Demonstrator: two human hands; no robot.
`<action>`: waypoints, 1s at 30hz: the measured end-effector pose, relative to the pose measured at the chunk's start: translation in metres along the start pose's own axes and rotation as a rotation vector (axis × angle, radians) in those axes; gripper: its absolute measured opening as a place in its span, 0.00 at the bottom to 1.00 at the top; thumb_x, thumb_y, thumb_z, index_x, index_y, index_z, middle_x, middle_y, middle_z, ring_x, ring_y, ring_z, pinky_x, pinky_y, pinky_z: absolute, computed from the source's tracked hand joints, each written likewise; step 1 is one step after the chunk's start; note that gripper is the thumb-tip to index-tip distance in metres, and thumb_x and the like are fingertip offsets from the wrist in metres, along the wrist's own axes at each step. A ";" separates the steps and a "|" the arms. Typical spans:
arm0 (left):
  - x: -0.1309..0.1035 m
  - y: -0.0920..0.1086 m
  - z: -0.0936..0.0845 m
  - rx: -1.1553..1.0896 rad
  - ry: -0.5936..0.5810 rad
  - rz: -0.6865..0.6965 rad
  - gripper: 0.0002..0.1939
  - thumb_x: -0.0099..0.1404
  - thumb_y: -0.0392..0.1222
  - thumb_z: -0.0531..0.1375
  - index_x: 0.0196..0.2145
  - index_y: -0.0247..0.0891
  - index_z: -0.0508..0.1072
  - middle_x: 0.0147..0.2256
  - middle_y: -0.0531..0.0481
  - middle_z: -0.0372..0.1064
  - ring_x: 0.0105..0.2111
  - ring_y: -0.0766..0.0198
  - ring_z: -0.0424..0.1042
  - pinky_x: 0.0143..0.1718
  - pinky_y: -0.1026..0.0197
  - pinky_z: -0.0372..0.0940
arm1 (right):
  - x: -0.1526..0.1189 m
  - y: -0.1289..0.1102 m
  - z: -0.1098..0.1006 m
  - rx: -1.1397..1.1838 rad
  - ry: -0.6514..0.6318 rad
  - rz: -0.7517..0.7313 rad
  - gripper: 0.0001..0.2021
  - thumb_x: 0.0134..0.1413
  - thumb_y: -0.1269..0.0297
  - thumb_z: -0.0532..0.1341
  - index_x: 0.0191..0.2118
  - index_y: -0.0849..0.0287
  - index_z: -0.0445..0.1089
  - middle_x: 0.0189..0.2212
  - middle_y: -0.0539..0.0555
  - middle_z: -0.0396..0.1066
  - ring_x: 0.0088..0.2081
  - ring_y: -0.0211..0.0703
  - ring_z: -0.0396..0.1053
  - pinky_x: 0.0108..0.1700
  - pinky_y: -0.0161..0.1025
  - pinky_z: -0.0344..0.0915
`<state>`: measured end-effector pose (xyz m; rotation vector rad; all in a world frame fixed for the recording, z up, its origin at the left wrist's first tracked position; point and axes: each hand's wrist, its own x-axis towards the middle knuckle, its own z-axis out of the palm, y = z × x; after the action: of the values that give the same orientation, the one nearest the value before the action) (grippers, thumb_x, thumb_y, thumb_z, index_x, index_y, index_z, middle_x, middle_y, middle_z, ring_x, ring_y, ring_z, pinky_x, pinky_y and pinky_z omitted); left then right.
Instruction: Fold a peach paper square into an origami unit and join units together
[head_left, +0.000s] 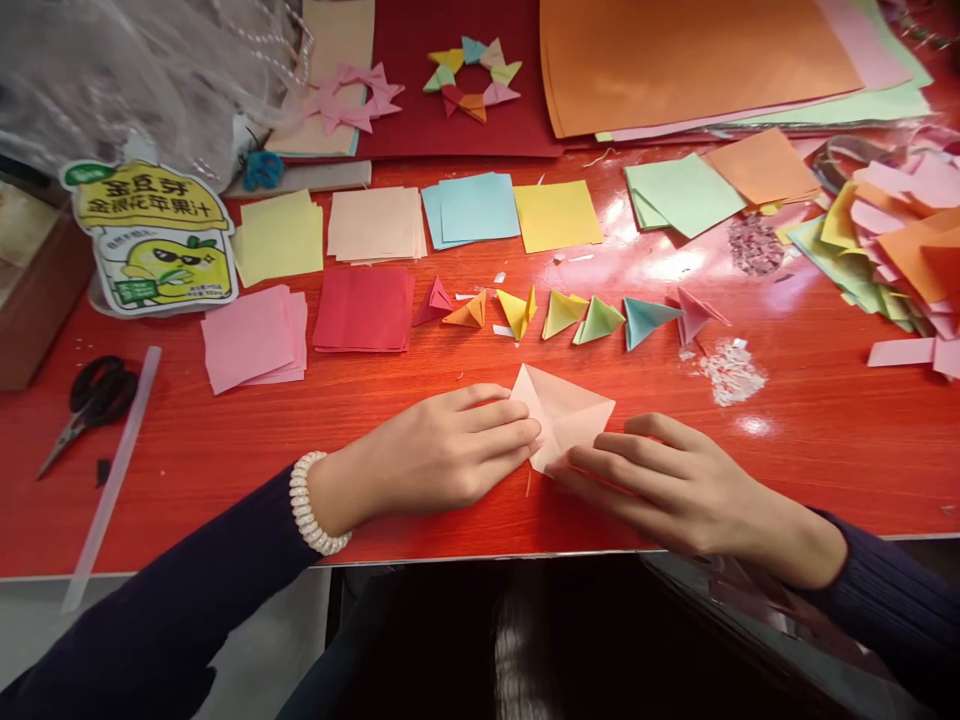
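Note:
A pale peach sheet of paper (570, 405) with crease lines across it lies partly folded near the table's front edge. My left hand (442, 450) is closed on its left side, fingertips pressed on the paper and thumb hidden. At the lower right edge, my right hand (667, 480) pinches the same paper; its fingers cover that edge. Just beyond runs a row of small folded paper triangles, among them a yellow one (517, 312), a green one (600, 322), a blue one (649, 320) and a pink one (699, 315).
Stacks of coloured squares, including a red stack (364, 308) and a blue stack (476, 208), stand behind. Black-handled scissors (94, 400) and a translucent strip (112, 480) lie left. A multicoloured paper ring (472, 80) sits at the back; loose paper (900, 240) is piled right.

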<state>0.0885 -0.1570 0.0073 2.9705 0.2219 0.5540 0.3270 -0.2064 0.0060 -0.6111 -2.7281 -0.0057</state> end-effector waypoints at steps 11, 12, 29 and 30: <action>-0.008 0.001 -0.003 -0.073 0.003 -0.052 0.15 0.64 0.28 0.48 0.41 0.31 0.72 0.44 0.42 0.72 0.45 0.60 0.72 0.47 0.56 0.69 | 0.000 0.001 0.009 0.499 -0.073 0.394 0.07 0.57 0.70 0.56 0.41 0.59 0.66 0.34 0.55 0.68 0.36 0.40 0.64 0.37 0.38 0.64; -0.008 0.001 -0.003 -0.075 -0.004 -0.055 0.15 0.64 0.28 0.48 0.41 0.31 0.72 0.45 0.42 0.72 0.46 0.60 0.71 0.48 0.56 0.69 | -0.002 0.001 0.007 0.500 -0.093 0.382 0.08 0.57 0.70 0.55 0.42 0.58 0.66 0.35 0.55 0.68 0.37 0.41 0.64 0.38 0.38 0.64; -0.007 0.003 -0.003 -0.071 -0.033 -0.054 0.19 0.61 0.26 0.47 0.48 0.30 0.68 0.46 0.44 0.71 0.47 0.59 0.70 0.48 0.56 0.69 | 0.015 -0.011 0.013 0.356 0.023 0.647 0.02 0.58 0.71 0.55 0.34 0.59 0.63 0.29 0.53 0.66 0.30 0.39 0.62 0.33 0.37 0.62; -0.007 0.003 -0.004 -0.064 -0.045 -0.048 0.19 0.62 0.27 0.47 0.49 0.30 0.68 0.46 0.44 0.71 0.47 0.58 0.70 0.48 0.55 0.69 | 0.015 -0.012 0.014 0.358 0.024 0.656 0.02 0.58 0.71 0.55 0.34 0.59 0.63 0.29 0.53 0.66 0.30 0.39 0.62 0.33 0.37 0.61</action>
<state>0.0812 -0.1608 0.0087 2.9037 0.2646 0.4791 0.3047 -0.2098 -0.0012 -1.3304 -2.2916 0.6084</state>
